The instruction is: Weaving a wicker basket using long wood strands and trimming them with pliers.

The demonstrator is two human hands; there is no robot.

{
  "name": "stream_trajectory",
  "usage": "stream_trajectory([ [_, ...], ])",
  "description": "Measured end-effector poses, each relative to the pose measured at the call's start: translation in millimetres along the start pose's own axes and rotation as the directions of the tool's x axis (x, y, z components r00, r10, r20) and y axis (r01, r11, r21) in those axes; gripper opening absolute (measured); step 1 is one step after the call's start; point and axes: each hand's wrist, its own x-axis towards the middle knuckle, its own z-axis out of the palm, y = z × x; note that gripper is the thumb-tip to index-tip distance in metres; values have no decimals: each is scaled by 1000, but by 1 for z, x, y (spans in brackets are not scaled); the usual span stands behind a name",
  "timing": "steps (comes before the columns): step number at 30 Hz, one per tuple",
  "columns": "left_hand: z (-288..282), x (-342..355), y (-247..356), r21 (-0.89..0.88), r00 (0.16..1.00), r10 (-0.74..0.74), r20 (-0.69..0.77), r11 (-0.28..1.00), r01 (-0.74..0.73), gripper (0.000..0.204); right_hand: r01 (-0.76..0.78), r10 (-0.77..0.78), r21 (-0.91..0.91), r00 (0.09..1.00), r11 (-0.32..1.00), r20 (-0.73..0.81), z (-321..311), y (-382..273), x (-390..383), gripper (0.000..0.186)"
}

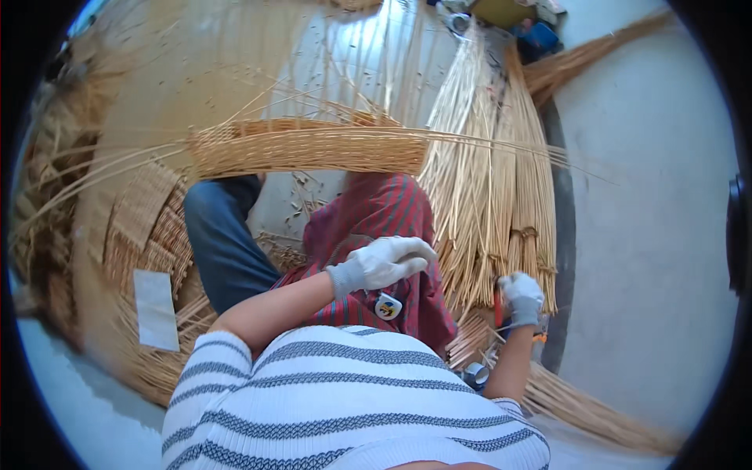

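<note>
While your left hand (384, 264) hovers above the red striped cloth (399, 207), fingers loosely extended, your right hand (522, 298) grips a red tool (498, 305); ahead of your left fingers lies the woven basket (313, 151), beyond your right, bundled reeds (501, 188).

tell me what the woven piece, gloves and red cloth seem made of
Woven piece: probably willow or similar plant rods, tan with a slight sheen; thin strands interlace and loose ends stick out. Gloves: likely knit fabric, matte white, judging by the snug grey cuff; any coating can't be told. Red cloth: soft, matte fabric, perhaps cotton, draping in folds.
</note>
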Motion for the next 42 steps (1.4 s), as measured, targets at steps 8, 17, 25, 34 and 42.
stream_trajectory([
  [8,4,2,3,-9,994,85,-67,996,-85,43,349,-135,903,936,249,-324,-84,-54,-7,33],
  [17,-20,14,47,64,985,-77,-154,994,87,24,297,-528,924,759,-239,-381,-84,-208,16,86],
  [25,-120,68,8,921,606,697,-385,336,198,30,767,-561,640,549,43,-620,-173,-255,60,71],
  [34,-105,40,-29,868,861,233,-452,340,363,39,837,-852,-350,230,420,-471,-221,-342,95,61],
  [42,-145,73,-21,213,633,-298,-715,769,603,53,782,-958,-587,49,212,-281,-219,-424,114,38],
])
